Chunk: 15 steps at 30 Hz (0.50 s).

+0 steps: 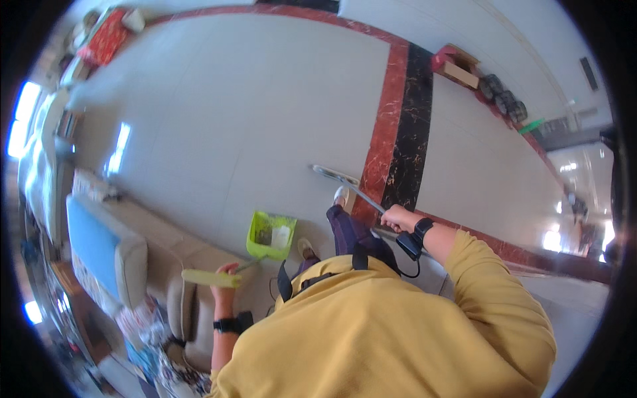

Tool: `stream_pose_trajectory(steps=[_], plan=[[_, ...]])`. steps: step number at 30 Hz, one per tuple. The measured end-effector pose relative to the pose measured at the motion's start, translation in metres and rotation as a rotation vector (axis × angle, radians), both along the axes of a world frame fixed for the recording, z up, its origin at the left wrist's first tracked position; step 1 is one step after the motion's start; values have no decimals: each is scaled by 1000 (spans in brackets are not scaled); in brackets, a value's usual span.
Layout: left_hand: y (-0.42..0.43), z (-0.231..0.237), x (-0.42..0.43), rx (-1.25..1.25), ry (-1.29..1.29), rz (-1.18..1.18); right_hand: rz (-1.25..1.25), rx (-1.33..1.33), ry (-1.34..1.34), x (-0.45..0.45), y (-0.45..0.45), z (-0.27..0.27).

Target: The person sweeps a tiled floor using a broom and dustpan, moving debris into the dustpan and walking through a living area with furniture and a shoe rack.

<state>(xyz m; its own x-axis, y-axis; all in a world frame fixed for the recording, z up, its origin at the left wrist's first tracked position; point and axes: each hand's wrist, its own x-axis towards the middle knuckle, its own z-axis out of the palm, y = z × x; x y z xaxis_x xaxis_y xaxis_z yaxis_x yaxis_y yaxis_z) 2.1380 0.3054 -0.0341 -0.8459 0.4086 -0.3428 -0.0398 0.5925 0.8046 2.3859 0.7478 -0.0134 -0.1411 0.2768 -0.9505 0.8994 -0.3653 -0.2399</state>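
My right hand grips the grey metal pole of a flat mop. The long narrow mop head lies on the floor just beyond my foot, beside the red stone border. In my left hand is the upper part of a long-handled dustpan, topped by a pale yellow-green crosspiece. Its lime-green pan stands on the floor to the left of my feet. A white scrap and some dark debris lie inside the pan.
A beige sofa with a blue cushion runs along the left. Red and black stone bands cross the pale tiled floor. By the right wall sit an open cardboard box and several dark round objects.
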Motion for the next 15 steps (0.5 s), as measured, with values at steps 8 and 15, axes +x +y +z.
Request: stream_pose_trajectory(steps=[8, 15], plan=[[133, 31, -40, -58, -176, -46, -412, -62, 124, 47, 119, -19], [315, 76, -82, -17, -116, -367, -1083, -505, 476, 85, 163, -46]])
